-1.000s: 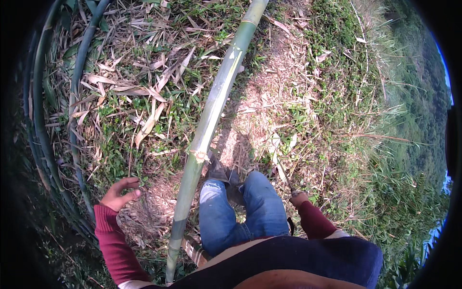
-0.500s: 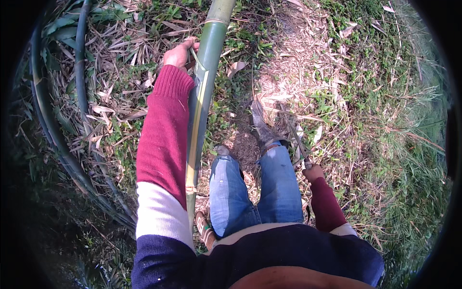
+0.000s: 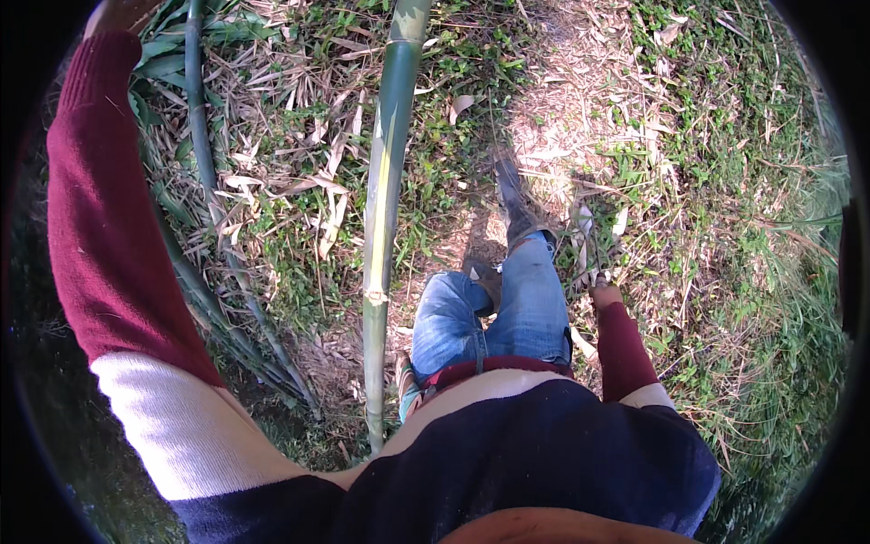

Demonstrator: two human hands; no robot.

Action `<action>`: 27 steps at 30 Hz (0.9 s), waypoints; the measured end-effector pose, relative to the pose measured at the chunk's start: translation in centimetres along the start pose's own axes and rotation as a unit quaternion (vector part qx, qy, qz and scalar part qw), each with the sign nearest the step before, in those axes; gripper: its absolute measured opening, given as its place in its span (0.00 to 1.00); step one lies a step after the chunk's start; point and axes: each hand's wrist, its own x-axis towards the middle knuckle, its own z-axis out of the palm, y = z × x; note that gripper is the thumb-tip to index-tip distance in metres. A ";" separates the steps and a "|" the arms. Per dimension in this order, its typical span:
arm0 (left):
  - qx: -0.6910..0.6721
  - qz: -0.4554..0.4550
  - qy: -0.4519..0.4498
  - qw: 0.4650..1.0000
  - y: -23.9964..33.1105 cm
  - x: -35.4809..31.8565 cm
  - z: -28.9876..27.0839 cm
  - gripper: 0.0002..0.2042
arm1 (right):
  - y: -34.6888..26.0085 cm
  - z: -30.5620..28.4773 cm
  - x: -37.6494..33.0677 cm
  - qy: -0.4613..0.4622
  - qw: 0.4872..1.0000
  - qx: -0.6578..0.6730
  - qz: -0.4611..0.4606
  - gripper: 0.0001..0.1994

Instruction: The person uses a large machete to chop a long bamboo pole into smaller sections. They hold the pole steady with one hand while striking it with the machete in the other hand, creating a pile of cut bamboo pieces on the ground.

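A thick green bamboo pole (image 3: 379, 231) runs lengthwise to the left of my legs, a pale stripped band showing along its upper side. My left hand (image 3: 125, 16) is at the far upper left, well away from the pole. The picture's rim cuts it off, so its fingers and anything in them are hidden. Beside my right leg, my right hand (image 3: 605, 295) is closed round the handle of a long, thin-bladed knife (image 3: 594, 247). The blade points away from me and blends into the dry leaves.
Several bent bamboo stems (image 3: 201, 127) stand on the left with green leaves around them. Dry leaves (image 3: 333, 218) and low weeds cover the ground. Taller grass (image 3: 770, 363) grows on the right. A strapped wooden holder (image 3: 408, 385) hangs at my left hip.
My left hand has left the bamboo, where it was at a thin loose strip, and swung out to the upper left. My right hand keeps the knife low beside my leg.
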 end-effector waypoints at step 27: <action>0.320 -0.371 -0.118 0.864 -39.6 -87.3 -9.3 0.28 | -6.7 35.4 -32.3 0.175 0.672 -0.134 -0.707 0.24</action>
